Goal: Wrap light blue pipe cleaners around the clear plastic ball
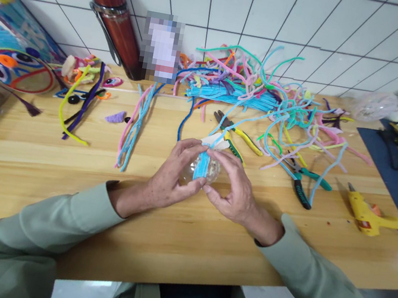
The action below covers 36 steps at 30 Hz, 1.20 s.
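At table centre, toward the near edge: both hands are closed on a clear ball (pixel 212 173) with a blue band (pixel 201 166) of pipe cleaner wrapped over it.
- Left hand (pixel 173 178): grasps the ball from the left, fingers curled over the top, thumb low by the band.
- Right hand (pixel 234 188): grasps it from the right, fingertips pinched at the top edge next to the band.
- Ball sits between the two palms, mostly hidden. Cannot tell if it rests on the table (pixel 183 238) or is held just above it.
- A loose blue stem (pixel 240 120) runs from the top of the ball up toward the pile.
- White scrap (pixel 215 141) just behind the fingertips.

Around it:
- Pile (pixel 241 82) of mixed-colour pipe cleaners at the back, against the tiled wall.
- Yellow pliers (pixel 241 137) just behind the hands, partly under stems.
- Green pliers (pixel 304 183) to the right, near the right hand.
- Glue gun (pixel 368 216) further right, lying on its side, well apart from the hands.
- Pink-blue bundle (pixel 134 125) left of the hands.
- Yellow stem (pixel 63 112) and dark stems further left.
- Thermos (pixel 113 23) leans on the wall, back left.
- Blue mat (pixel 392 162) at the right edge.
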{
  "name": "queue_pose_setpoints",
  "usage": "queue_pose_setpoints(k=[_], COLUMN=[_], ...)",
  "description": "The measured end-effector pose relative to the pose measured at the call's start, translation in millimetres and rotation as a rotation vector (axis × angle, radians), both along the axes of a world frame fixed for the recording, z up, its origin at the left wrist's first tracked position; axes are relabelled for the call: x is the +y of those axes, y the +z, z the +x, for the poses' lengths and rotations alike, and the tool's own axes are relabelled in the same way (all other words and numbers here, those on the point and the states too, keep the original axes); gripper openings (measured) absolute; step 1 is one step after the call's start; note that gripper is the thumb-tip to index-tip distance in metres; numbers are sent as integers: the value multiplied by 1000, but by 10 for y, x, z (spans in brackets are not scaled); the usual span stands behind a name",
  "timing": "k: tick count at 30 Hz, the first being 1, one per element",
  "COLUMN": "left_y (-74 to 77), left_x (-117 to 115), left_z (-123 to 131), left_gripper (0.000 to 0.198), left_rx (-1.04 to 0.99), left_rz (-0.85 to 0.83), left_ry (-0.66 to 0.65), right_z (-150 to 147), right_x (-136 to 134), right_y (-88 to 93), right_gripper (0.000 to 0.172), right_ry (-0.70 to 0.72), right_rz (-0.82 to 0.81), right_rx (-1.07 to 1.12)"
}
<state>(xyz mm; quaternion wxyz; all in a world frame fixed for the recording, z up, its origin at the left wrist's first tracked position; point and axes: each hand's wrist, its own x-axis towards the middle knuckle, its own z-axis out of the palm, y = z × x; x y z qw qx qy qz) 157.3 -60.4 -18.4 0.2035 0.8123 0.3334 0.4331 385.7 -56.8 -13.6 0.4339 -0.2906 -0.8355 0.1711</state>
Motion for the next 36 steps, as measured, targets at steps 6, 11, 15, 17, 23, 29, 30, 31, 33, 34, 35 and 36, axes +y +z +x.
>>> queue_pose_setpoints(k=[6, 11, 15, 17, 23, 29, 30, 31, 33, 34, 35, 36], left_y=[44, 43, 11, 6, -5, 0, 9, 19, 39, 47, 55, 62], left_x=[-29, -24, -8, -9, -2, 10, 5, -2, -18, -24, -29, -32], left_z=[-44, -48, -27, -19, -8, -19, -23, -26, -28, -28, -27, -25], left_gripper=[56, 57, 64, 63, 64, 61, 58, 55, 50, 49, 48, 49], left_rx=[2, 18, 15, 15, -1, -24, -31, -40, -52, -56, -57, -57], left_rz=[-100, -103, -60, -62, -54, -55, -70, -87, -111, -115, -115, -112], left_ry=[-32, -22, -10, -4, -6, -11, -15, -14, -8, -4, -1, -1], right_z=[10, 10, 5, 3, -5, -1, 1, 2, 2, 1, -1, -4], right_x=[7, 7, 10, 11, 7, -3, -5, -8, -15, -18, -21, -24], right_y=[-24, -27, -20, -19, -24, -16, -14, -13, -12, -12, -13, -14], right_gripper=[81, 84, 83, 82, 82, 84, 85, 85, 86, 87, 86, 86], right_ry=[-14, -13, -5, -3, -19, -27, -25, -22, -17, -15, -14, -13], right_rz=[2, 0, 12, 12, 23, 13, 10, 8, 10, 13, 16, 19], right_rx=[-34, -25, -16, -20, -11, -26, -31, -36, -43, -42, -37, -30])
